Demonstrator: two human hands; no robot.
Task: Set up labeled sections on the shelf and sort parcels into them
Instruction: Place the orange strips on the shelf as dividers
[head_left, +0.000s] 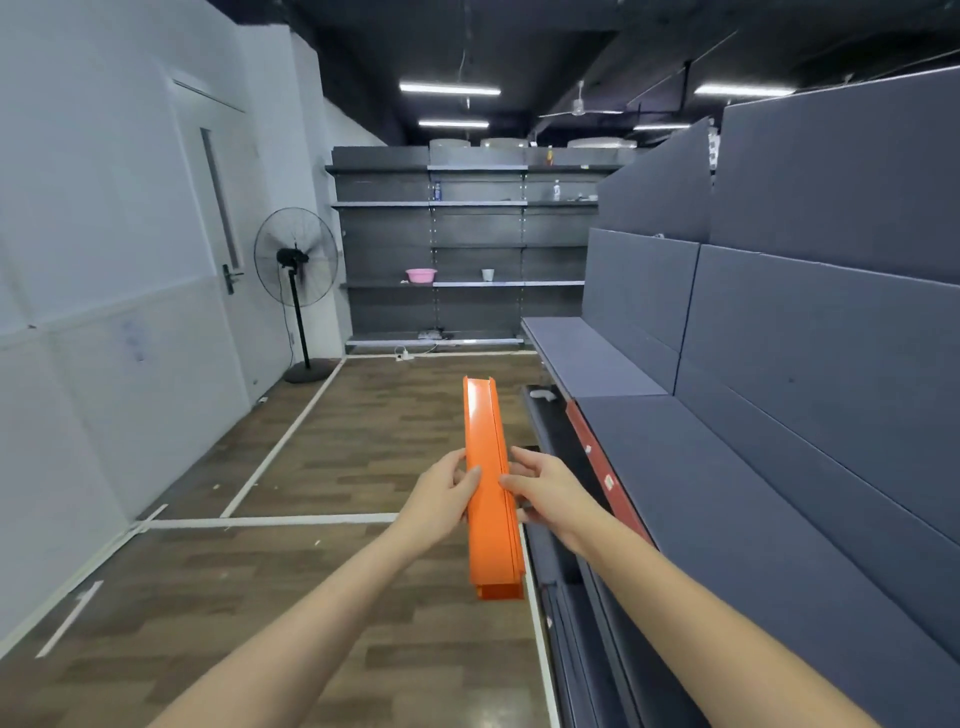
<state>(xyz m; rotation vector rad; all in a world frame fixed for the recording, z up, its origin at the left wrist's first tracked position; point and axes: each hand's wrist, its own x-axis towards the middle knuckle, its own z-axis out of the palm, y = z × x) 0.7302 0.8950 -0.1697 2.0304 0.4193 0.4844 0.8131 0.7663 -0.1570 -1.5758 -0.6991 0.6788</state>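
Section setup. My left hand and right hand grip the orange strips between them; the shelf lies right of both. Next, likely: seating one strip along its edge.

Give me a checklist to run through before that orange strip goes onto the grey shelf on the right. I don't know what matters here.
1. Left hand holds the orange strip: ok, thumb on its face at the left edge.
2. Right hand holds it too: ok, fingers at the right edge.
3. Strip runs along the grey shelf: ok, roughly parallel to its front edge.
4. Front edge free to take it: not ok, a red strip already sits there.
5. Strip carries labels: cannot tell, only a plain orange face shows.
6. Parcels ready to sort: not ok, none in view.
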